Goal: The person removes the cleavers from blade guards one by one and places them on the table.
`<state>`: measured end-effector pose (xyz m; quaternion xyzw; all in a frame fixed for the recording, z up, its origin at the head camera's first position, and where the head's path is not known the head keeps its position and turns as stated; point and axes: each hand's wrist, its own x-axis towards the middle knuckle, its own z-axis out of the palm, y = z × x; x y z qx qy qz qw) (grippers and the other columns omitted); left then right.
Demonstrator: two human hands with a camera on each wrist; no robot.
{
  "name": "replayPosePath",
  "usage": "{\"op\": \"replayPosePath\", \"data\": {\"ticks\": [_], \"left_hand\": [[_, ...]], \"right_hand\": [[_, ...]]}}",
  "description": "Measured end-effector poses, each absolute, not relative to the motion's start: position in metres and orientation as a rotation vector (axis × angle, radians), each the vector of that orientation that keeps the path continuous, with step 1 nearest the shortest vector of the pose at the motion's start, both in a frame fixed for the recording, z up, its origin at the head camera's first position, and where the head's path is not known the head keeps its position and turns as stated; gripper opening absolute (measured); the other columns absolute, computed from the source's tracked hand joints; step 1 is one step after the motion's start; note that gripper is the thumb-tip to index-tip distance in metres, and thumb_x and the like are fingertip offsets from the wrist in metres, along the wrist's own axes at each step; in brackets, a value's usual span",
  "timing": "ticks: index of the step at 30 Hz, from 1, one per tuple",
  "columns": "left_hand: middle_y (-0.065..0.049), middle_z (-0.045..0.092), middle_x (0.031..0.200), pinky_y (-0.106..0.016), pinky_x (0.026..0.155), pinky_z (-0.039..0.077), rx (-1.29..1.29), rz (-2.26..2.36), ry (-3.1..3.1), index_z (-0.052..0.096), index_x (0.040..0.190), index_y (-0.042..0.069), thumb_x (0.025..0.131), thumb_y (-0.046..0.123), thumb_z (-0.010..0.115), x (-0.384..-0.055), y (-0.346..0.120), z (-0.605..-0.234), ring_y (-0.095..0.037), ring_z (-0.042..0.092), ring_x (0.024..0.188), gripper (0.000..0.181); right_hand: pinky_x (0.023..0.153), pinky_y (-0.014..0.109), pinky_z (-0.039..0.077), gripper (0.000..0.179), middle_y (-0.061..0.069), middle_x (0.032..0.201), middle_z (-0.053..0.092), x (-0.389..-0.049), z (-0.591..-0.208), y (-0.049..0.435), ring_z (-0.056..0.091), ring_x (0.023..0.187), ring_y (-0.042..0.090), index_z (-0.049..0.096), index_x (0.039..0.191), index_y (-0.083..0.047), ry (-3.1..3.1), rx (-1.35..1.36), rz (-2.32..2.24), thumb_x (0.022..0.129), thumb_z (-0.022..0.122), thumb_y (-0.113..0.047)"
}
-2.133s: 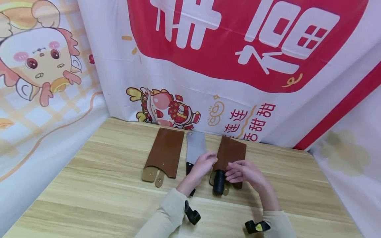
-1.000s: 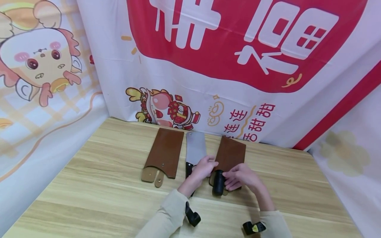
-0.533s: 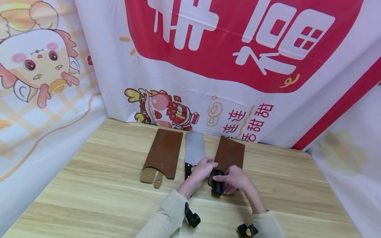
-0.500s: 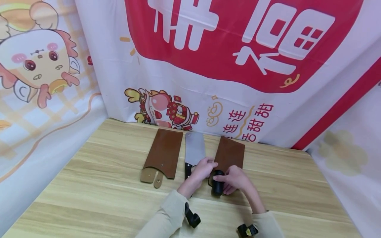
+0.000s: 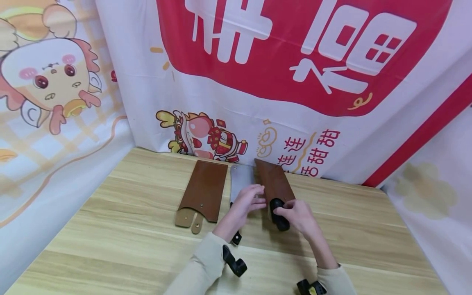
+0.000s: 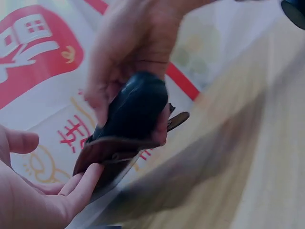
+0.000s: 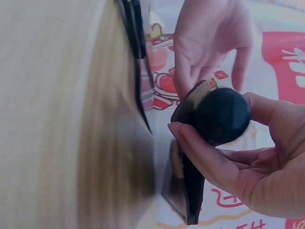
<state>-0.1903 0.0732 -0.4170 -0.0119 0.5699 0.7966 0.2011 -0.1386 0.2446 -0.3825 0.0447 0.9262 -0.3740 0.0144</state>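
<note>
My right hand (image 5: 300,215) grips the thick black handle (image 5: 279,213) that sticks out of a brown leather knife sheath (image 5: 276,180). Whatever blade is inside stays hidden. Sheath and handle are tilted up off the table, as the right wrist view shows. On its left side, my left hand (image 5: 246,205) has its fingers extended, with fingertips (image 6: 93,174) against the leather in the left wrist view. Beneath the left forearm lies a cleaver with a grey blade (image 5: 241,177) and a black handle (image 5: 236,237), partly covered by the hand.
A second brown leather sheath (image 5: 204,188) lies flat left of the cleaver, its snap strap (image 5: 197,224) loose toward me. The wooden table (image 5: 110,241) ends at the back against a printed cloth (image 5: 221,94). More cloth hangs at both sides.
My right hand has closed on the black handle and raised the sheath from lying flat, its far end swinging left. The left hand has shifted slightly left and its fingers have straightened.
</note>
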Motion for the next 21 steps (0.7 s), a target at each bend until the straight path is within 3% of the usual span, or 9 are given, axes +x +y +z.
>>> {"op": "replayPosePath", "data": {"ticks": [4,10,16,21], "left_hand": [[-0.029,0.053,0.133,-0.051,0.104,0.052,-0.05,2.305,1.43,0.043,0.143,-0.009,0.105,0.024,0.055,-0.196,0.061,-0.415,-0.043,0.064,0.114,0.051],[-0.013,0.055,0.115,-0.051,0.106,0.05,0.012,2.378,1.279,0.047,0.127,0.001,0.107,0.025,0.051,-0.202,0.046,-0.411,-0.024,0.064,0.095,0.032],[-0.026,0.057,0.135,-0.055,0.116,0.038,0.06,2.462,1.174,0.047,0.136,-0.007,0.109,0.027,0.048,-0.207,0.032,-0.403,-0.029,0.063,0.113,0.043],[-0.032,0.058,0.138,-0.053,0.114,0.041,0.049,2.495,1.115,0.048,0.137,-0.009,0.111,0.027,0.045,-0.21,0.022,-0.394,-0.031,0.065,0.113,0.044]], "right_hand": [[0.078,0.042,0.057,0.032,0.019,0.093,0.074,-0.134,-0.374,0.244,0.068,0.091,0.032,0.075,0.097,0.009,2.949,0.077,-1.166,0.083,0.081,-0.019],[0.076,0.038,0.058,0.034,0.021,0.1,0.075,-0.129,-0.365,0.239,0.069,0.093,0.032,0.077,0.105,0.008,2.957,0.021,-1.254,0.083,0.081,-0.018],[0.072,0.032,0.058,0.035,0.023,0.107,0.075,-0.125,-0.36,0.236,0.071,0.094,0.031,0.076,0.114,0.006,2.942,-0.001,-1.362,0.085,0.08,-0.014],[0.071,0.029,0.056,0.033,0.02,0.111,0.075,-0.125,-0.359,0.236,0.069,0.096,0.029,0.077,0.115,0.003,2.973,-0.056,-1.41,0.086,0.079,-0.012]]}}
